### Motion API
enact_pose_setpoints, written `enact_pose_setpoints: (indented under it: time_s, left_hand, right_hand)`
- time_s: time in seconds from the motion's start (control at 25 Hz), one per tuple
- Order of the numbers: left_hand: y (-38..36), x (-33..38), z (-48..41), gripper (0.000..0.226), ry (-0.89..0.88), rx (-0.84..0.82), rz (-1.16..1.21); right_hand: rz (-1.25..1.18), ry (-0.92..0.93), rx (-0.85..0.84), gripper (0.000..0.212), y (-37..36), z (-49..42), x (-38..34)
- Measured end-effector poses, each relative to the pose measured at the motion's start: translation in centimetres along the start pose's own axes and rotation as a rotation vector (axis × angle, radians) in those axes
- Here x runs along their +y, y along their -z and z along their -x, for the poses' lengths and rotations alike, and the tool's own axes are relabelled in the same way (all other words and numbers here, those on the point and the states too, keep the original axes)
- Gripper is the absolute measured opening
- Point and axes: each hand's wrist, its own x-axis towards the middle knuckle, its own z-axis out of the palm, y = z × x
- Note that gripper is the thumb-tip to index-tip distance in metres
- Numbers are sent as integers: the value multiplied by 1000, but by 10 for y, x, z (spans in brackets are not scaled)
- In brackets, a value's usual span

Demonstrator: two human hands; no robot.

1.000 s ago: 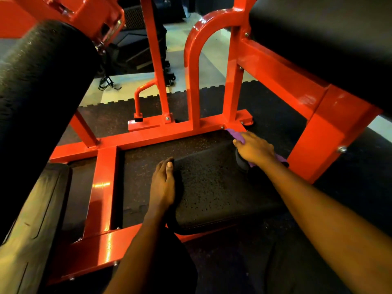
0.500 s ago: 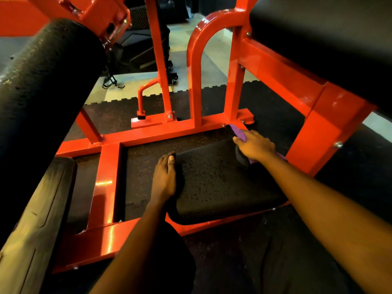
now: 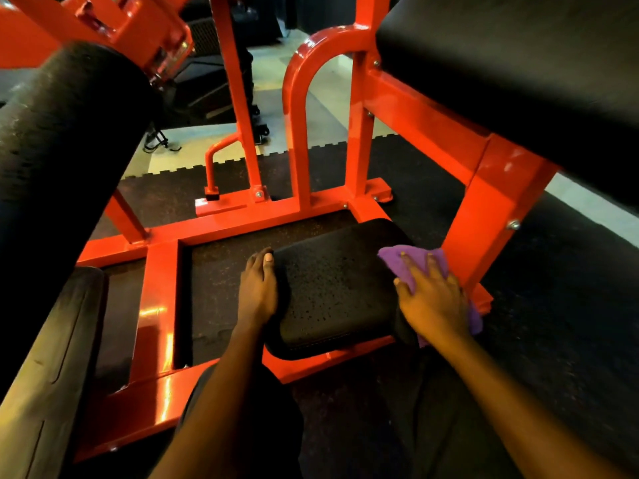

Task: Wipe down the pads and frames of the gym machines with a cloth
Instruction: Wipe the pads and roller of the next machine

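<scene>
Head view: a person's two arms reach down to a low pad (image 3: pixel 332 288) set in the base of a red frame (image 3: pixel 160 305).
Step in hand: judged to be wiping the low pad, with the stroke at its right edge.
Cloth (image 3: pixel 389 257): purple, soft and bunched. It lies over the pad's right-hand edge with one corner forward of the fingertips and a fold showing below the wrist.
Right hand (image 3: pixel 432 300): flat on the cloth, fingers straight and spread, pressing it against the pad rather than gripping it.
Left hand (image 3: pixel 257 288): laid along the pad's left edge, fingers straight and together. It holds nothing and looks to be steadying the pad.
Low pad, look: black, rounded corners, a stitched seam along the near edge, and a pitted, speckled top. Whether the speckle is wear, dust or moisture cannot be told.
Frame, look: glossy red paint with bright glare and bolt heads at the joints. The near rail touches the pad's front.
Next move calls for: firm flat pressure and a sweep across the top towards the left hand. That hand must lift clear for the cloth to reach its side.
Remaining, by judgement: the frame rails around the pad, the roller pad (image 3: pixel 69 150) at left and the bench pad (image 3: pixel 518 63) overhead.
</scene>
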Motion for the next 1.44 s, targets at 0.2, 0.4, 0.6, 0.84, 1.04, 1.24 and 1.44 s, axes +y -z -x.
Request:
enact_pose_setpoints:
  time_s: [0.2,0.4,0.6,0.84,1.04,1.24,1.44]
  left_hand:
    - [-2,-5,-2,45,-12,9,-6]
    - [-3,-7,-3,43,-8,15,22]
    - [-3,-10,-2,43,-21,18,52]
    - [-4,-11,-5,45,-5,18,35]
    - [-5,-14,-5,45,-9,9,47]
    - [-4,-13,-4,51,-30,17,74]
    - [-4,-13,-2,51,-19,19,80]
  right_hand:
    - [131,118,-74,57,1,-35,-29]
    - [66,145,-173,54,-2,-122,-69]
    - [129,189,-89,55,7,-56,-56]
    - [183,179,-35,58,-3,-4,-57]
    - [99,179,-173,54,-13,-106,-107]
    - [75,212,-87,49,-10,-75,-101]
    - [121,231,38,55,-10,35,-68]
